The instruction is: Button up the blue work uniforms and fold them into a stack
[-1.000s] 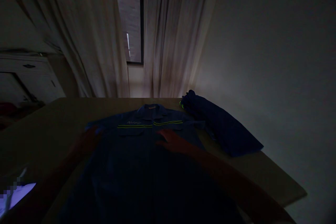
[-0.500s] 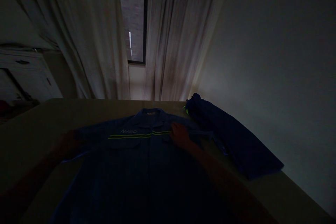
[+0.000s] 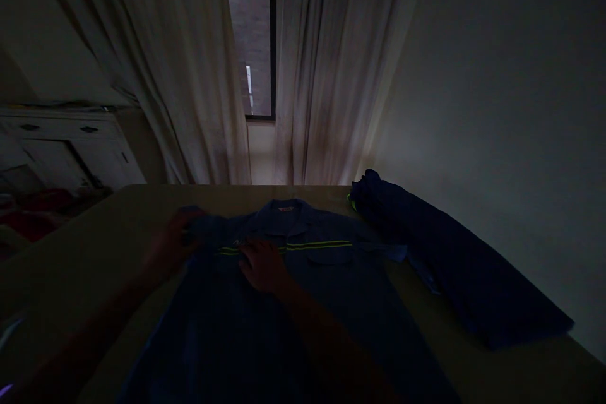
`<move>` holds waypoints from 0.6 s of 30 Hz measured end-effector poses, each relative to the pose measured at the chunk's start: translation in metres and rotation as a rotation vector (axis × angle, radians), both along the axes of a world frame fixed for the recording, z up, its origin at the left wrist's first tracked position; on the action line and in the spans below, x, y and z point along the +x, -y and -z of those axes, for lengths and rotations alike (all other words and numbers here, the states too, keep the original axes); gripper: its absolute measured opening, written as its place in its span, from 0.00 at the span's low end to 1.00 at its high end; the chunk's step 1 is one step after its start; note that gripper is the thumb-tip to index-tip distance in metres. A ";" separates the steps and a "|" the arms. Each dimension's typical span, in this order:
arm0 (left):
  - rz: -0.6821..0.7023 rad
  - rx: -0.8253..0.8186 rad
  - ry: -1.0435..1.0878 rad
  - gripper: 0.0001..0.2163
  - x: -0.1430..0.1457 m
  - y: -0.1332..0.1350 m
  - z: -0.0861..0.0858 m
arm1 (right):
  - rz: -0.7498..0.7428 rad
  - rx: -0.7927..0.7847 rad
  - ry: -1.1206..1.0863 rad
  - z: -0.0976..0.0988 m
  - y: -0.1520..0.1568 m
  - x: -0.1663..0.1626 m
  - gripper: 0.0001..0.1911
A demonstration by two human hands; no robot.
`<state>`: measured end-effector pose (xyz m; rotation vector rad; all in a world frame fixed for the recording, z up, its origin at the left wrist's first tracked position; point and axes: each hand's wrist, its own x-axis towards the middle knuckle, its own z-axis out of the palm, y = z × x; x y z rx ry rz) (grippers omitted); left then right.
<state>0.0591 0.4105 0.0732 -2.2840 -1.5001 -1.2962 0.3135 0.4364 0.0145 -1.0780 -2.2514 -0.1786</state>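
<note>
A dark blue work shirt (image 3: 303,303) with a yellow-green reflective chest stripe (image 3: 322,244) lies front up on a table (image 3: 95,246), collar toward the window. My left hand (image 3: 173,243) grips the shirt's left shoulder, where the sleeve is folded inward. My right hand (image 3: 260,264) lies flat on the left chest over the stripe, fingers stretched out. The room is very dim.
A second folded dark blue garment (image 3: 449,265) lies along the table's right side, by the wall. Pale curtains (image 3: 326,76) hang behind the table with a window gap (image 3: 250,31) between them. A white cabinet (image 3: 71,151) stands at the left.
My right hand slid from the right chest across to the left chest. My left hand brought the left sleeve in toward the shirt's body. The view shifted slightly left.
</note>
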 end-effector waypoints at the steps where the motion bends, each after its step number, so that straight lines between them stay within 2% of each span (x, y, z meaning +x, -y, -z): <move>1: 0.073 0.042 -0.127 0.22 0.016 0.003 0.004 | -0.009 -0.036 -0.086 -0.001 -0.005 0.003 0.20; 3: 0.170 0.136 -0.421 0.27 0.046 0.012 0.019 | -0.005 -0.098 -0.275 -0.007 -0.016 0.008 0.18; 4: 0.165 0.178 -0.524 0.30 0.056 0.018 0.029 | 0.009 -0.113 -0.356 -0.009 -0.021 0.010 0.20; 6: 0.066 0.226 -0.598 0.32 0.065 0.025 0.051 | 0.050 -0.112 -0.451 -0.013 -0.028 0.014 0.25; 8: -0.045 0.189 -0.587 0.29 0.056 0.025 0.071 | 0.071 -0.126 -0.521 -0.014 -0.032 0.015 0.27; 9: -0.085 0.155 -0.579 0.28 0.047 0.023 0.080 | 0.066 -0.146 -0.551 -0.013 -0.032 0.015 0.25; 12: -0.132 0.094 -0.537 0.26 0.018 0.014 0.098 | 0.012 -0.187 -0.576 -0.009 -0.029 0.014 0.20; 14: -0.112 0.074 -0.446 0.22 0.008 0.013 0.105 | -0.015 -0.159 -0.573 -0.008 -0.027 0.014 0.19; 18: 0.079 0.058 -0.260 0.17 0.014 0.021 0.109 | 0.069 -0.085 -0.670 -0.011 -0.029 0.014 0.18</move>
